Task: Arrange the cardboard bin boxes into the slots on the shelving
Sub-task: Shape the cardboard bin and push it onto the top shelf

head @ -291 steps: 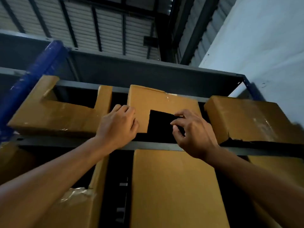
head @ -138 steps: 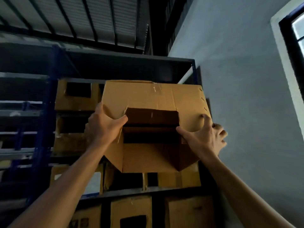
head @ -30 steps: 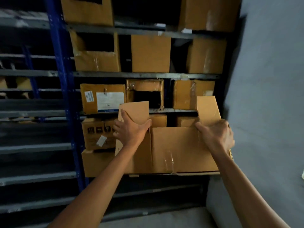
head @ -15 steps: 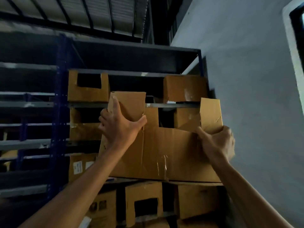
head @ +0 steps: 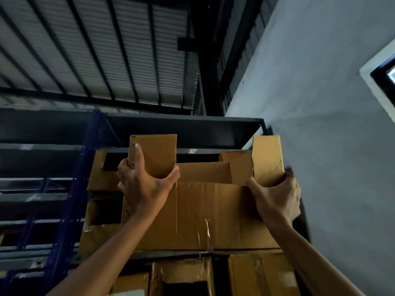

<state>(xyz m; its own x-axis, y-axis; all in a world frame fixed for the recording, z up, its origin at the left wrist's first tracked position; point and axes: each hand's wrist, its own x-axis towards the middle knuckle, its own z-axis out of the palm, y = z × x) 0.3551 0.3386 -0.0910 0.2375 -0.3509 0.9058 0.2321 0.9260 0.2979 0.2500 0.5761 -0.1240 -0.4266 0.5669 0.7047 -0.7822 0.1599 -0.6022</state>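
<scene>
I hold the cardboard bin box (head: 205, 216) overhead, against the top level of the shelving (head: 183, 129). My left hand (head: 143, 189) has its fingers (head: 136, 154) clamped round the left flap, and my right hand (head: 275, 197) is clamped on the right flap. 1 shelved box (head: 100, 178) sits just left.

Head view, upward, near shelving (head: 183, 133)

Top-shelf gap (head: 196, 157), dark and open, bounded by the top panel (head: 181, 129) above, a notched bin box (head: 97, 178) left, the grey wall (head: 331, 146) right.
</scene>
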